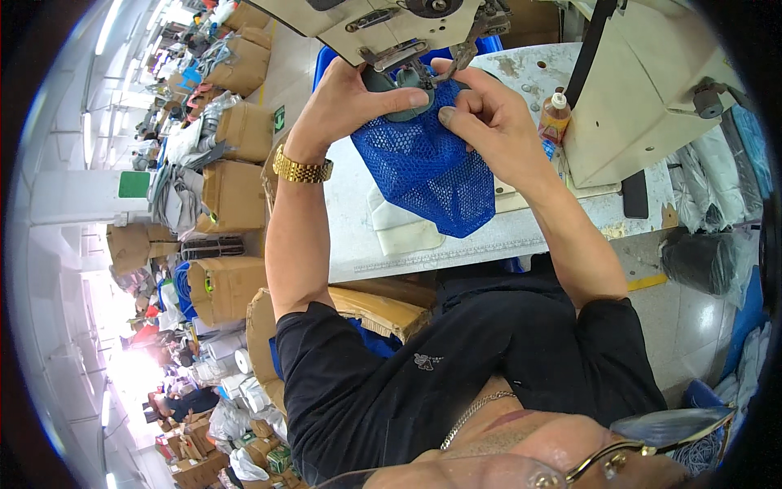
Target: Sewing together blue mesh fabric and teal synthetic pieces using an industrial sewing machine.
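We pinch blue mesh (432,175) in right grip (495,122) below sewing machine (407,28); left grip (338,106) thumbs grey-green fabric (407,116), fingers partly hidden, can't tell if pinching.

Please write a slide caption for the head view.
Left hand and right hand handle blue mesh piece at a sewing machine.

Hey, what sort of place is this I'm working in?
Likely a sewing workshop or small factory: there's an industrial sewing machine, blue mesh fabric held up at it, and cardboard boxes piled with material off to the left.
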`<state>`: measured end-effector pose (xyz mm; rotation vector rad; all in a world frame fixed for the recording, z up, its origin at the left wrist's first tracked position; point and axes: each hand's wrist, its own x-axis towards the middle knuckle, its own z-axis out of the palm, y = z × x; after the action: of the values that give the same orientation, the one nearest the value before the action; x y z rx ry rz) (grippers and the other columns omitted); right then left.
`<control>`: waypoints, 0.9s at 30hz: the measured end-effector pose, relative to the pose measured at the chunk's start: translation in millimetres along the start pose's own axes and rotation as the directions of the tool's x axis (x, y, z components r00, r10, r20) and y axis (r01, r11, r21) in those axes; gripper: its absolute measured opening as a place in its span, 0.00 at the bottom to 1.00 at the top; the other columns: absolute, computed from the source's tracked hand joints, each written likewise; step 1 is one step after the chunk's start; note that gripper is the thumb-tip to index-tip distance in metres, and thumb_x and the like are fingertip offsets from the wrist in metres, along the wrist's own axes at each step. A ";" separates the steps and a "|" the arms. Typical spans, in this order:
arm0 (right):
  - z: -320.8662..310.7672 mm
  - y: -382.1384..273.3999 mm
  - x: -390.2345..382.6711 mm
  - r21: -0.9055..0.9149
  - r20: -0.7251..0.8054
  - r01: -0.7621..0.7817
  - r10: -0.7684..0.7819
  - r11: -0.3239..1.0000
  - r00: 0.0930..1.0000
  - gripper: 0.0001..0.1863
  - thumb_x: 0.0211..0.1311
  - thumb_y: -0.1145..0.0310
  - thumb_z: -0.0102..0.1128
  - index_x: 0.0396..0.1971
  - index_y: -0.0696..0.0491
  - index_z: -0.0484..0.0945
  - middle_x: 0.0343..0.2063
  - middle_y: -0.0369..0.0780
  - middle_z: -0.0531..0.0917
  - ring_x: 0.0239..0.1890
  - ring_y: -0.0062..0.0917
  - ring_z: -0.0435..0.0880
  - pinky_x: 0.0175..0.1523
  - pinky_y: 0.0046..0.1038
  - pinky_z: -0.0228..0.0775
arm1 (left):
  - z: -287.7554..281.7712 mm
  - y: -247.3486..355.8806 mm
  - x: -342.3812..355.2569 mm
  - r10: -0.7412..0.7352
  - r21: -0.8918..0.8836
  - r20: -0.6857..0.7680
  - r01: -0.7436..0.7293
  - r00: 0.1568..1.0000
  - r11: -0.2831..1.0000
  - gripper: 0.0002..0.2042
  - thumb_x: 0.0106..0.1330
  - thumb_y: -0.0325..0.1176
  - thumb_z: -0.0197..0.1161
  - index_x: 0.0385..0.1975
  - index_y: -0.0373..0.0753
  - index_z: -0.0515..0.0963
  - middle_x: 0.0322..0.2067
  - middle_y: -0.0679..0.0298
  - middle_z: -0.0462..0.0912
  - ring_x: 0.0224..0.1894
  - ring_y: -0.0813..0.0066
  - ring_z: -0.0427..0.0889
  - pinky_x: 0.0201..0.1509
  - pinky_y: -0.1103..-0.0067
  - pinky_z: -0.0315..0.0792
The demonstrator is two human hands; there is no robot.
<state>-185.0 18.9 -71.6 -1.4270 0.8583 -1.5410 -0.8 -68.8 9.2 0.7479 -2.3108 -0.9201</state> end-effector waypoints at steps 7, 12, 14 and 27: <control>-3.0 4.1 7.9 -0.064 -0.019 0.067 -0.069 0.996 0.997 0.22 0.59 0.72 0.59 0.56 0.53 0.75 0.14 0.27 0.66 0.18 0.11 0.63 0.25 0.17 0.54 | 4.1 -5.1 -3.0 0.006 -0.068 -0.057 -0.010 0.998 0.998 0.24 0.51 0.34 0.76 0.48 0.36 0.78 0.43 0.64 0.83 0.44 0.78 0.79 0.51 0.79 0.74; -8.3 6.7 16.7 -0.099 -0.001 0.069 -0.069 0.993 0.998 0.21 0.59 0.73 0.59 0.54 0.52 0.77 0.14 0.26 0.66 0.18 0.09 0.62 0.26 0.16 0.53 | -0.8 -12.5 -3.6 -0.022 -0.052 -0.042 0.019 0.999 0.998 0.24 0.53 0.35 0.75 0.49 0.36 0.78 0.41 0.65 0.83 0.44 0.79 0.79 0.50 0.80 0.74; -10.4 13.1 20.0 -0.091 0.010 0.096 -0.096 0.991 0.995 0.20 0.59 0.73 0.60 0.53 0.52 0.78 0.14 0.26 0.66 0.18 0.09 0.62 0.26 0.16 0.53 | -5.4 -11.9 -1.0 -0.048 -0.057 -0.009 0.048 0.999 0.997 0.24 0.53 0.36 0.75 0.50 0.36 0.77 0.42 0.65 0.83 0.44 0.79 0.79 0.50 0.80 0.74; -25.7 15.5 28.8 -0.100 0.002 0.150 -0.151 0.984 0.989 0.08 0.58 0.71 0.63 0.38 0.54 0.85 0.18 0.27 0.74 0.21 0.08 0.65 0.27 0.15 0.57 | -0.9 -14.4 1.6 -0.100 -0.173 0.058 0.108 0.993 0.979 0.20 0.55 0.33 0.74 0.47 0.39 0.77 0.38 0.72 0.78 0.42 0.84 0.73 0.47 0.83 0.70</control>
<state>-208.3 -15.2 -76.7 -1.5921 0.8580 -1.6344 2.9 -79.0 -0.4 0.7845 -2.2132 -1.1848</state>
